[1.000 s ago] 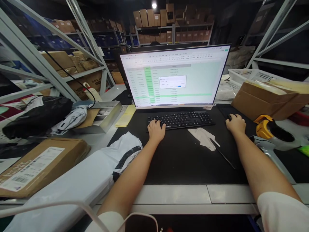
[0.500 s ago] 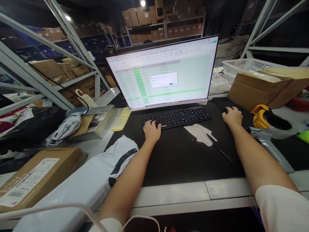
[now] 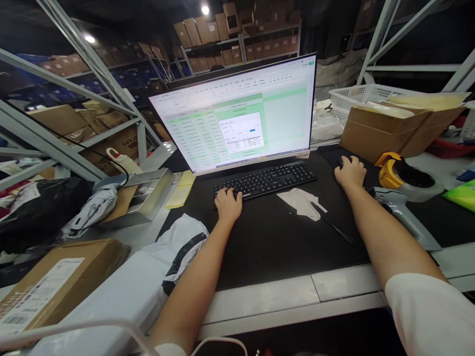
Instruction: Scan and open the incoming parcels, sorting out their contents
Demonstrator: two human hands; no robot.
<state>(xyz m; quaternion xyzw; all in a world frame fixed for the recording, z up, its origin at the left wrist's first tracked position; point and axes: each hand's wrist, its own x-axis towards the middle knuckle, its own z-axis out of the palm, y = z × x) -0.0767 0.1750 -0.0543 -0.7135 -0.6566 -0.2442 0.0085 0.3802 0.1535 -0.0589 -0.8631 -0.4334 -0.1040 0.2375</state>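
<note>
On the monitor the dialog box now runs taller, with rows at its foot, and the green shading covers different columns; I judge that entries have come up, though too small to read; my left hand lies spread on the left end of the keyboard, gripping nothing; my right hand closes over the mouse; bare mat reaches the table edge; the scanner crowds my right side.

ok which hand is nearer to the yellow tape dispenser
Right. The right hand holds the mouse, just left of the yellow tape dispenser and apart from it; the left hand is much farther left, at the keyboard's left end.
</note>
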